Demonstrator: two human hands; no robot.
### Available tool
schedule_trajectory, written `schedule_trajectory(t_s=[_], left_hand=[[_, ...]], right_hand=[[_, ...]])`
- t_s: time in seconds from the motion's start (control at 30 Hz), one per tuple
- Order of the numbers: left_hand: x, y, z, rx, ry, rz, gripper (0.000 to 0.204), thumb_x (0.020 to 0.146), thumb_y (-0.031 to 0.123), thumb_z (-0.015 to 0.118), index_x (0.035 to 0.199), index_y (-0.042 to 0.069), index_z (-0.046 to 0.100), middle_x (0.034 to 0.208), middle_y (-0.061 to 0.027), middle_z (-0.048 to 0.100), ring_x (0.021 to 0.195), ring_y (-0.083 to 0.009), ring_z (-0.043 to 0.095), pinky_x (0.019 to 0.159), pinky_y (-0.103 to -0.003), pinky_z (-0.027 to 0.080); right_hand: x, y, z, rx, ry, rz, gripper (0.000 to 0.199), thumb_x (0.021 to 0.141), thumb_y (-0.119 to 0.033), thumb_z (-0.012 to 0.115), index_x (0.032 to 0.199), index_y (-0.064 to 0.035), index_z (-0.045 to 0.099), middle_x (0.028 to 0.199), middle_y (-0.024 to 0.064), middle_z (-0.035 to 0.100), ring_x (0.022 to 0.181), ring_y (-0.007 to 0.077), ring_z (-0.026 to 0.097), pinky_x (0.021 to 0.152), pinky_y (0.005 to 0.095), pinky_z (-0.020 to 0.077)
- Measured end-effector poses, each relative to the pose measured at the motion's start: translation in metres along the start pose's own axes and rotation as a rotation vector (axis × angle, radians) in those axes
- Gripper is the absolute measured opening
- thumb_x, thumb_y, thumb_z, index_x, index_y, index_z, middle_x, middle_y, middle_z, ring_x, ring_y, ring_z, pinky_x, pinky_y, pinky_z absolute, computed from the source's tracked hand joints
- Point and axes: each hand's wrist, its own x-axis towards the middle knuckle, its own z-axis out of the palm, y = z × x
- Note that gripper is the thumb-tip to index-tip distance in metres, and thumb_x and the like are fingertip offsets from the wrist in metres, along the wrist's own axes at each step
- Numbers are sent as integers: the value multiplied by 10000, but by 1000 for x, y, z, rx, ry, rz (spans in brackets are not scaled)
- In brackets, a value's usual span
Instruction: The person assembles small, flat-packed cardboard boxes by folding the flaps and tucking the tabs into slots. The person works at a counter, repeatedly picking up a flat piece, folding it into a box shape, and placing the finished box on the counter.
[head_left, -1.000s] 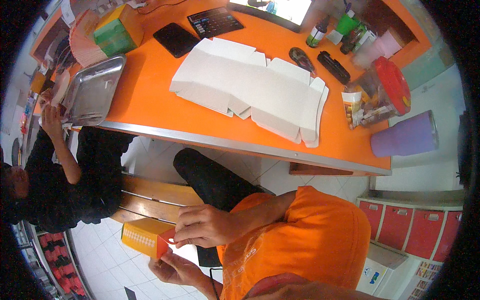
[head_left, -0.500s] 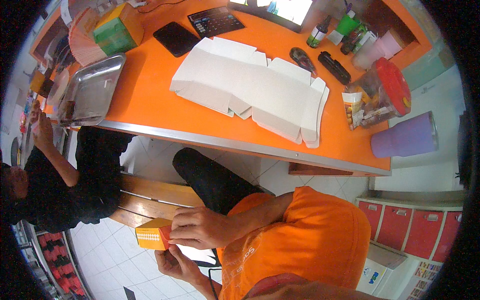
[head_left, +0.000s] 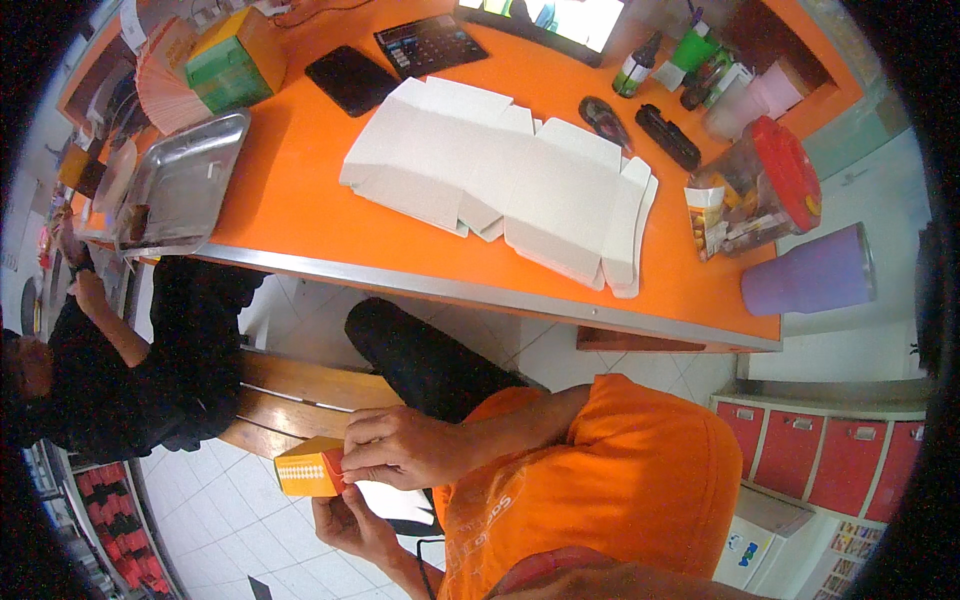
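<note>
A small yellow and red carton box [head_left: 312, 474] with a white pattern along one side is held up in front of my orange shirt. My right hand [head_left: 395, 448] grips its red end from above, fingers bent over the edge. Underneath, my left hand [head_left: 350, 522] pinches at the lower corner of that same end with thumb and fingertips. The far side of the carton and its inside are hidden. Part of a white flat piece [head_left: 400, 503] shows below my right hand.
Several flattened white cartons [head_left: 500, 160] lie stacked on the orange table [head_left: 290, 190]. A metal tray [head_left: 185, 185] rests at its left end; a red-lidded jar [head_left: 760, 185] and a purple tumbler [head_left: 810, 272] stand right. Another person in black [head_left: 190, 350] sits at left by the wooden bench [head_left: 290, 390].
The carton and both my hands have shifted very slightly, with the grip looking the same. At left, the other person's hand and forearm have moved a little lower.
</note>
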Motion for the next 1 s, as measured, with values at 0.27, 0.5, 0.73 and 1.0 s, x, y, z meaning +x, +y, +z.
schedule_trajectory(t_s=[0.27, 0.5, 0.73, 1.0], left_hand=[[3, -10, 6, -202, 84, 23, 342, 901, 179, 725, 1119, -64, 625, 1020, -113, 675, 918, -159, 631, 837, -284, 494], [8, -31, -2, -152, 21, -173, 526, 817, 300, 789, 1141, -70, 603, 1104, -139, 627, 954, -204, 616, 832, -319, 509], [7, -30, 6, -579, -16, -195, 432, 751, 140, 813, 1090, -37, 612, 1019, -115, 670, 900, -173, 654, 813, -296, 558], [4, -46, 13, -208, 44, -90, 373, 836, 209, 716, 1067, -71, 632, 1052, -114, 640, 870, -154, 624, 742, -266, 511]], right_hand=[[2, 4, 0, 58, -11, -37, 86, 789, -145, 725, 828, -76, 689, 799, 72, 599, 812, 271, 598, 703, 398, 494], [2, 7, -4, 105, -57, 10, 146, 761, -159, 793, 828, -63, 708, 809, 37, 665, 801, 237, 630, 691, 364, 517], [7, -3, -8, -135, -7, -65, 304, 738, -355, 804, 806, -105, 645, 802, 36, 589, 759, 241, 608, 674, 359, 512], [-3, 9, -4, 140, -140, 130, 315, 812, -263, 783, 879, -43, 568, 1072, 124, 484, 1008, 254, 585, 782, 348, 573]])
